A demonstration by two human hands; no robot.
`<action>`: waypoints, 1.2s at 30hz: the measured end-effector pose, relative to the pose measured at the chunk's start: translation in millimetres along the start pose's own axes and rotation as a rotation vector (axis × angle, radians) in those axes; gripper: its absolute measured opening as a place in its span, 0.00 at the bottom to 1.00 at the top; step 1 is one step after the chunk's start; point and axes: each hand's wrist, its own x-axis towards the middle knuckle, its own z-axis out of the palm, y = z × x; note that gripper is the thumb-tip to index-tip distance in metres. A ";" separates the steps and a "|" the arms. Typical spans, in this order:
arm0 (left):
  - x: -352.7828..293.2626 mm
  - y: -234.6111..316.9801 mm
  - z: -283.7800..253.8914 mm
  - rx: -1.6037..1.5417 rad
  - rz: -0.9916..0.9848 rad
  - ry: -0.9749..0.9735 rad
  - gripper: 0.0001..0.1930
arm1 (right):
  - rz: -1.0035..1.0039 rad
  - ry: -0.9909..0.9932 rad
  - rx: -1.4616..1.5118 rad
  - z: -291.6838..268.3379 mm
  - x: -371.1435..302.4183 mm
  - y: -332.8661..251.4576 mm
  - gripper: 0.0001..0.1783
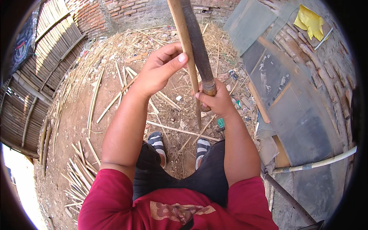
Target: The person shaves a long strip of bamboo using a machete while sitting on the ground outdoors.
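Observation:
Upright in front of me stands a long pale bamboo strip point(179, 28), tapering to a point low down. My left hand point(163, 69) is closed on it from the left, thumb across its face. My right hand point(217, 100) is wrapped round the handle of a machete point(199, 48), whose dark blade points up and away. The blade lies alongside the strip, close against its right side; whether the edge touches it I cannot tell. My right thumb rests at the strip's lower part. Both upper ends run out of the picture.
Cut bamboo strips point(78, 174) lie piled at the lower left, with more scattered point(96, 103) over the dirt ground. Dark boards point(287, 103) lean at the right beside stacked poles point(306, 53) and a yellow sheet point(308, 22). A slatted bamboo wall point(46, 57) stands left, a brick wall point(126, 11) behind.

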 end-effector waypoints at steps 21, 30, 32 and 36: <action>-19.1 -36.5 -61.4 -0.202 0.059 0.480 0.31 | 0.057 0.150 -0.125 -3.0 17.3 21.2 0.15; -39.7 -48.8 -78.3 -0.254 0.051 0.408 0.32 | 0.102 0.089 -0.199 10.0 21.0 27.5 0.17; -39.0 -46.6 -76.7 -0.199 0.053 0.436 0.28 | 0.096 0.084 -0.192 14.4 19.0 27.0 0.17; -49.2 -40.7 -98.4 -0.379 0.014 0.194 0.22 | 0.065 0.079 -0.237 17.9 14.3 23.4 0.17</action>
